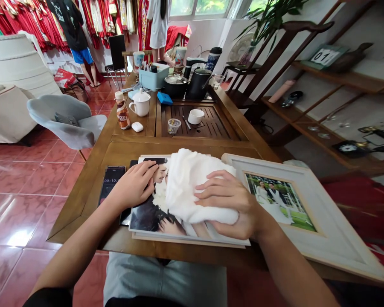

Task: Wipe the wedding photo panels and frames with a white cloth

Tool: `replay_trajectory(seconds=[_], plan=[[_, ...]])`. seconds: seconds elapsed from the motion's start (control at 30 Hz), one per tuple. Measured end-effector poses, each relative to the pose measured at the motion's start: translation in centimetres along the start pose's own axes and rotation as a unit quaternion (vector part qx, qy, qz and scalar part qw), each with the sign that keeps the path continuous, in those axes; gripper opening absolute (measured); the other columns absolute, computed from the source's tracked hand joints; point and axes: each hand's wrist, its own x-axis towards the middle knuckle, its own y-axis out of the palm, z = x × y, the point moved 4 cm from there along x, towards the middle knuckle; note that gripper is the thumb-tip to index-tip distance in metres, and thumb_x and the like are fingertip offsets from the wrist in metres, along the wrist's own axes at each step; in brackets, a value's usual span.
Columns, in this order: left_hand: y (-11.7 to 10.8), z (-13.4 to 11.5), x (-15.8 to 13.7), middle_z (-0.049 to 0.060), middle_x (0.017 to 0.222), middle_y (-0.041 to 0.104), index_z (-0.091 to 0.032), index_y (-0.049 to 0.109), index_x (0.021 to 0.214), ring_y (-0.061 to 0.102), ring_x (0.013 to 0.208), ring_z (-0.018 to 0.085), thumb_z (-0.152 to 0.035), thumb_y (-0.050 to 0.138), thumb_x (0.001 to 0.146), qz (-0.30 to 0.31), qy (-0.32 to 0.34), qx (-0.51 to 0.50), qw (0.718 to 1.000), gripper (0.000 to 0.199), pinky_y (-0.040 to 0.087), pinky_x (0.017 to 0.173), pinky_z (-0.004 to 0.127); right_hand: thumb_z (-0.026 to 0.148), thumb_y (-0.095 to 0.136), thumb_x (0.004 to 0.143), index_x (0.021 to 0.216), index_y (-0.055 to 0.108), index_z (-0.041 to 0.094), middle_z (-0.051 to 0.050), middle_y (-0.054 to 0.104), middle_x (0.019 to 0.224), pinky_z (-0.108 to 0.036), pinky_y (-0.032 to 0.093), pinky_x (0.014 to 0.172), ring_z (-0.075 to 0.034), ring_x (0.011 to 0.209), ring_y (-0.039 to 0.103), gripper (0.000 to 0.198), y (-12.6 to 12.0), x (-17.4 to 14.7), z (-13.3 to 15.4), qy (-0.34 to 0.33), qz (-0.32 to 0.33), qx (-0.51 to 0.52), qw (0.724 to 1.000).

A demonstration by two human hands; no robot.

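A bunched white cloth (185,183) lies over the middle of a large photo print (144,217), and my right hand (230,202) grips it with fingers curled over the top. My left hand (136,181) rests flat on the print's upper left part, fingers stretched out and holding nothing. The print shows people's heads and a hand; the cloth hides much of it. Pale board edges show under the print. Just left of it, a phone (110,183) with a timer on its screen lies partly behind my left forearm.
To the right lies a white-framed wedding photo (281,200). Farther back on the wooden table (128,149) stand a lidded white mug (141,103), a coffee bottle (123,113), a small white cup (196,116) on a slatted tea tray (217,128), and a black kettle (198,83). Two people stand beyond.
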Motion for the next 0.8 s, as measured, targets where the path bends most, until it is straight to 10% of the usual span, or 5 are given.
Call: replay_trajectory(seconds=[0.8], plan=[[0.1,0.0,-0.1,0.022,0.142,0.059,-0.005,0.055,0.138,0.057,0.134,0.034,-0.020,0.041,0.100,0.000,0.017,0.016,1.000,0.043,0.051,0.110,0.050,0.023,0.064,0.076,0.101,0.069,0.024,-0.004,0.078,0.094,-0.047,0.048,0.089,-0.025,0.088,0.074,0.025,-0.6,-0.6,-0.6,0.018,-0.029,-0.064,0.997]])
